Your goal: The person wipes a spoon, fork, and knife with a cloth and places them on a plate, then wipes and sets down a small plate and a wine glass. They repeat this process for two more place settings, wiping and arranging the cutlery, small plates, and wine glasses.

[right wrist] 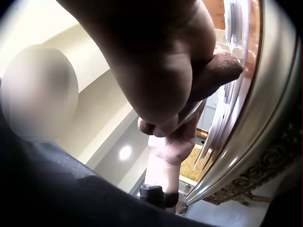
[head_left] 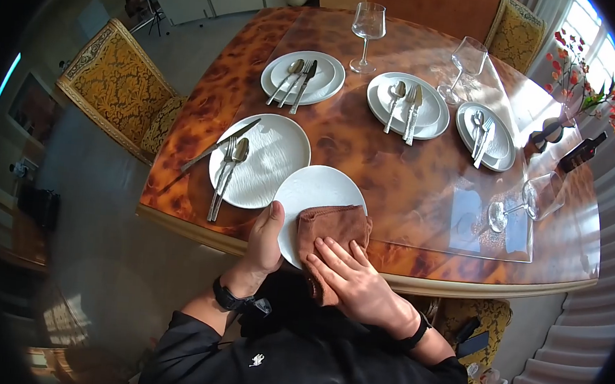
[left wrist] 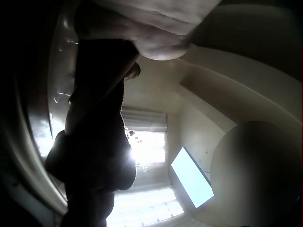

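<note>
A small white plate [head_left: 322,182] is tilted over the table's front edge. My left hand [head_left: 265,240] grips its left side, thumb on the rim and fingers hidden beneath. A folded brown cloth [head_left: 333,226] covers the plate's right part and hangs over its near edge. My right hand [head_left: 361,285] holds the cloth against the plate, its fingers spread on top and its thumb out of sight in the head view. Just behind is a larger white plate [head_left: 274,154], with a knife [head_left: 219,145], a fork [head_left: 224,168] and a spoon [head_left: 239,153] along its left side.
Three stacked plate settings with cutlery stand farther back: left [head_left: 267,75], middle [head_left: 437,122] and right [head_left: 504,159]. One wine glass [head_left: 369,25] stands upright, another [head_left: 466,60] leans in view, and a third [head_left: 535,197] lies near a dark bottle [head_left: 583,152]. A patterned chair [head_left: 119,82] is at the left.
</note>
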### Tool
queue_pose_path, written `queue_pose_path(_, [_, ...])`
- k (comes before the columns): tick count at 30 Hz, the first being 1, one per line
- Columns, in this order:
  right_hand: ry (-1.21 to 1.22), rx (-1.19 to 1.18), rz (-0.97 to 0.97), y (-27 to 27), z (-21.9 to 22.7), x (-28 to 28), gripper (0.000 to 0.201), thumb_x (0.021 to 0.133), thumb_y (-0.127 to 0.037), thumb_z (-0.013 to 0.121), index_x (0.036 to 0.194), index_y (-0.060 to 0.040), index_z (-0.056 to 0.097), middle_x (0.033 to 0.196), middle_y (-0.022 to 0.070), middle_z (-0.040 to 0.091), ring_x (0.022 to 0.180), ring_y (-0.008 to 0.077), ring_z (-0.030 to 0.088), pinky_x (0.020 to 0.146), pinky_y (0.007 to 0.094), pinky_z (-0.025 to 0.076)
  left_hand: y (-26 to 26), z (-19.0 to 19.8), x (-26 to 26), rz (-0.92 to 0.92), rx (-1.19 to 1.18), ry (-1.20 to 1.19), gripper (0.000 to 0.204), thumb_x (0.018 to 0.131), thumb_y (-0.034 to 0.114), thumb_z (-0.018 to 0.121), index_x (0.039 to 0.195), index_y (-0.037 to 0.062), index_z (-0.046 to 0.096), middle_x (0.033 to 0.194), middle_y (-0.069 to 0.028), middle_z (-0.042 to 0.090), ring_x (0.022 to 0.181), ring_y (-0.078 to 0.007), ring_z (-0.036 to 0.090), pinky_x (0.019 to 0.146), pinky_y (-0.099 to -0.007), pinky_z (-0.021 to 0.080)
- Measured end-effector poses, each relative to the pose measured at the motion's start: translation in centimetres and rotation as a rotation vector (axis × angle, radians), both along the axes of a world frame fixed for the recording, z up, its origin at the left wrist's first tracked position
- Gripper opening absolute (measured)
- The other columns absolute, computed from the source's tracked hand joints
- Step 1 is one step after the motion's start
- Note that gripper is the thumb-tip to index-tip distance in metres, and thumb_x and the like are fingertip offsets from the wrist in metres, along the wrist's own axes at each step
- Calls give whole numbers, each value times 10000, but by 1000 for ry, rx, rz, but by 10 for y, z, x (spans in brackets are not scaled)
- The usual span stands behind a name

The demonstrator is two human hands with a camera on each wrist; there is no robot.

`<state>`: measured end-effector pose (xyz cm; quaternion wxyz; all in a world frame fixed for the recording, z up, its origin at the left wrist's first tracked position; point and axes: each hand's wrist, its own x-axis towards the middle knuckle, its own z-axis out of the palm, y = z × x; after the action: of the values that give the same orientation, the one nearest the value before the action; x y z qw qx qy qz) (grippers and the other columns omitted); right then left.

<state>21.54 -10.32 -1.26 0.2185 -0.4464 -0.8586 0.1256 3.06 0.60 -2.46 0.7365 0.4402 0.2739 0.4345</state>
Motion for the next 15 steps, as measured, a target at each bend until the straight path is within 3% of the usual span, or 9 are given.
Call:
queue_pose_path(1, [57,31,44,1,-2,-4,740,747,-157,680,1434,-54,424,1460,184,430,1395,323,369,1079,540,336,0,3,0,-11,31,5,667,1046,477,243,1400,-74,366,1361,-200,502,1242,-283,522,1064,-415,411])
queue_pose_path(4, [101,23,160,9,2,-13,708,776,-121,638,1442,-50,410,1467,172,422,1409,327,345,1090,535,328,-8,10,1,-272,-177,-250,860,973,652,178,1419,-61,356,1397,-216,471,1260,-312,509,1075,-432,404])
queue_pose_path(7, [103,19,191,20,0,-17,698,786,-91,613,1449,-44,399,1473,172,412,1415,337,330,1104,529,313,-18,21,-1,-234,-125,-154,999,893,757,108,1430,-47,359,1420,-220,452,1290,-331,482,1094,-431,382])
queue_pose_path(8, [115,22,175,23,0,-18,698,786,-83,608,1450,-40,395,1474,178,407,1415,341,327,1109,529,305,-19,20,-3,-228,5,-64,1045,849,812,131,1466,-14,294,1457,-190,415,1317,-321,456,1096,-453,383])
queue_pose_path(11, [154,83,94,37,-2,-23,767,752,-116,661,1455,-12,374,1474,232,384,1407,360,334,1114,541,280,-29,6,1,-186,15,-137,938,907,742,155,1493,17,250,1503,-171,350,1382,-304,370,1138,-442,321])
queue_pose_path(12, [147,88,85,43,1,-24,779,747,-129,670,1456,-9,371,1481,231,375,1408,364,330,1111,542,282,-30,-9,-1,-185,97,-164,863,959,663,189,1517,6,142,1542,-167,262,1434,-281,269,1164,-426,239])
queue_pose_path(15, [165,108,50,56,8,-23,786,749,-144,674,1456,2,363,1501,228,350,1415,372,312,1108,548,280,-33,-18,-4,-139,108,-107,732,1025,527,271,1511,-11,172,1526,-153,300,1422,-247,292,1164,-396,238])
